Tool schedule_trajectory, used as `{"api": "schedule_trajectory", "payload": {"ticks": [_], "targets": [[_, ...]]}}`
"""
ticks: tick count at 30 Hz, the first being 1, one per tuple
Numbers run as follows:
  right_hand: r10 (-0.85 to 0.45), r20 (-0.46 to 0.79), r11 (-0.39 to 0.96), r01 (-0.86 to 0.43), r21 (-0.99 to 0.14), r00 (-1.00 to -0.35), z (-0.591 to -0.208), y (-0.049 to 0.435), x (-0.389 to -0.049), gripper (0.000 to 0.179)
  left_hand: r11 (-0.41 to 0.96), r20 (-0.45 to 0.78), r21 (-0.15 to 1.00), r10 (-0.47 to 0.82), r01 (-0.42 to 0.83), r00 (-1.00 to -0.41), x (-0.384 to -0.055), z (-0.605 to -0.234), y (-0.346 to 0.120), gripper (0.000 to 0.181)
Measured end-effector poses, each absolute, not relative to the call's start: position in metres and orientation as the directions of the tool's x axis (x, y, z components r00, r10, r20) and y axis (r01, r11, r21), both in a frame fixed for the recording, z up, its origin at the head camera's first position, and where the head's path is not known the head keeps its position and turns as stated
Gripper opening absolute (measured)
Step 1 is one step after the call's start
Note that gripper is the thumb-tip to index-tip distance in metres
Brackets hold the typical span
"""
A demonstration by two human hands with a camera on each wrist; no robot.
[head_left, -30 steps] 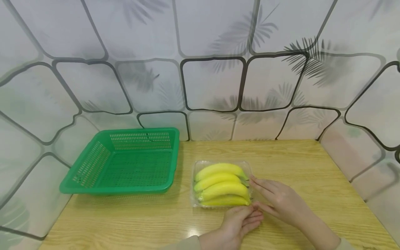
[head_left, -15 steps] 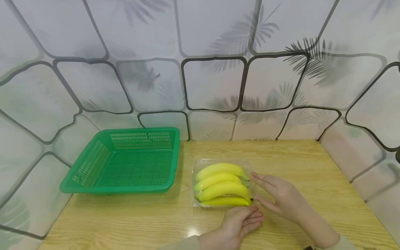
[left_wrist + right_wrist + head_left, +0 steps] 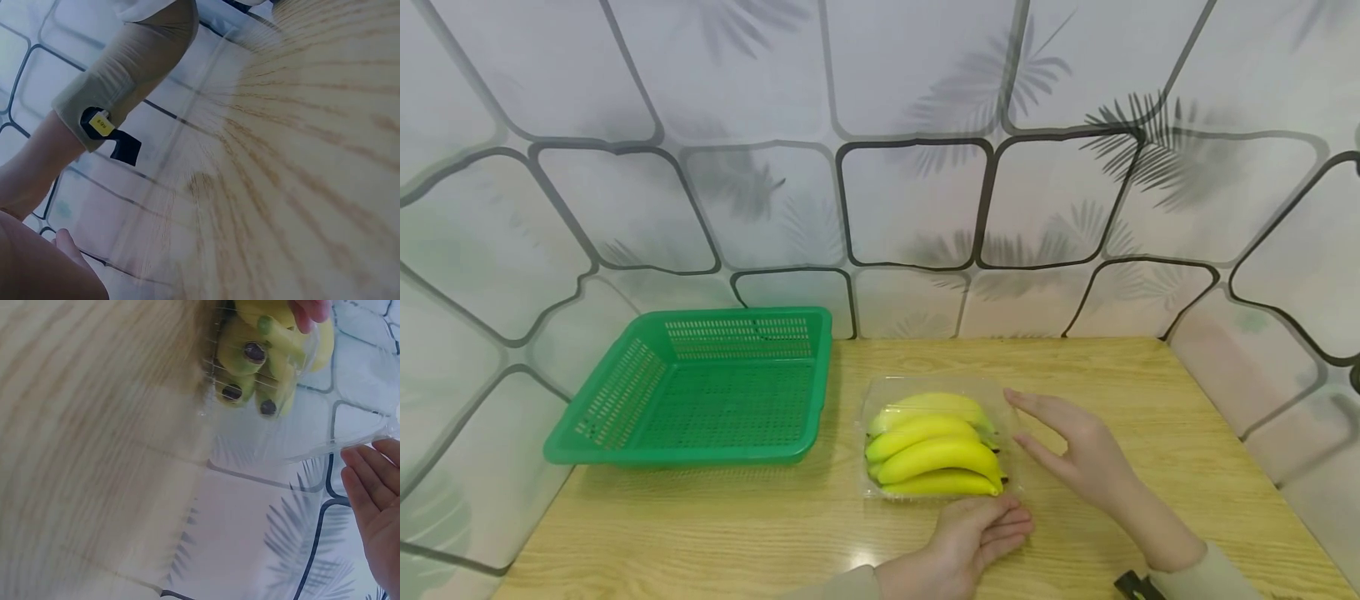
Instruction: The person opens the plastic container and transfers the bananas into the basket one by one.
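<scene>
A clear plastic clamshell box [image 3: 867, 400] holds several yellow bananas [image 3: 932, 454] on the table. Its clear lid [image 3: 958, 385] is tilted up toward the back, with its edge crossing the rearmost banana. My right hand [image 3: 1078, 450] is at the box's right side, fingers extended and thumb apart. In the right wrist view the right hand [image 3: 378, 506] has its fingertips at the lid's edge [image 3: 337, 449]. My left hand [image 3: 973, 537] lies along the near right corner, fingers loosely bent, against the front of the box. Its fingertips [image 3: 307, 311] show before the bananas there.
A green plastic basket [image 3: 822, 400] with slotted sides stands left of the box. The wood-grain table [image 3: 760, 533] meets a stone-patterned wall [image 3: 910, 204] behind and at both sides. A black strap [image 3: 1135, 586] sits at the right sleeve.
My right hand has moved up and away from the left hand, its thumb spreading from the fingers. The lid has tilted upward with it. The left hand, bananas and basket have stayed put.
</scene>
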State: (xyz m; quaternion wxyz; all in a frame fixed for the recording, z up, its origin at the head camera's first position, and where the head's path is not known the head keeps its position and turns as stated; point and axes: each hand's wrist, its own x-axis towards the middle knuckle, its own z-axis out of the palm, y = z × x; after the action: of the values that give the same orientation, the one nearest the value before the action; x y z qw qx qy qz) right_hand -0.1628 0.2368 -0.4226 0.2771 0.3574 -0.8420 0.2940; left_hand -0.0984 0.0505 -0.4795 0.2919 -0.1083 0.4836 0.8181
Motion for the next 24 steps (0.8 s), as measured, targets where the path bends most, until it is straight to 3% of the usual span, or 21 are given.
{"api": "schedule_trajectory", "payload": {"ticks": [4,9,24], "targets": [[-0.379,0.651,0.592,-0.713,-0.376,-0.658,-0.417,0.234,-0.166,0.051,-0.365,-0.449,0.728,0.385,-0.58,-0.806,-0.099,-0.48,0.05,0.034],[-0.322,0.615,0.593,-0.66,-0.462,-0.72,-0.411,0.231,-0.172,0.042,-0.369,-0.448,0.724,0.391,-0.583,-0.804,-0.098,-0.479,0.049,0.033],[-0.242,0.527,0.542,-0.564,-0.623,-0.815,-0.401,0.227,-0.191,0.034,-0.381,-0.443,0.713,0.406,-0.589,-0.799,-0.097,-0.476,0.046,0.034]]}}
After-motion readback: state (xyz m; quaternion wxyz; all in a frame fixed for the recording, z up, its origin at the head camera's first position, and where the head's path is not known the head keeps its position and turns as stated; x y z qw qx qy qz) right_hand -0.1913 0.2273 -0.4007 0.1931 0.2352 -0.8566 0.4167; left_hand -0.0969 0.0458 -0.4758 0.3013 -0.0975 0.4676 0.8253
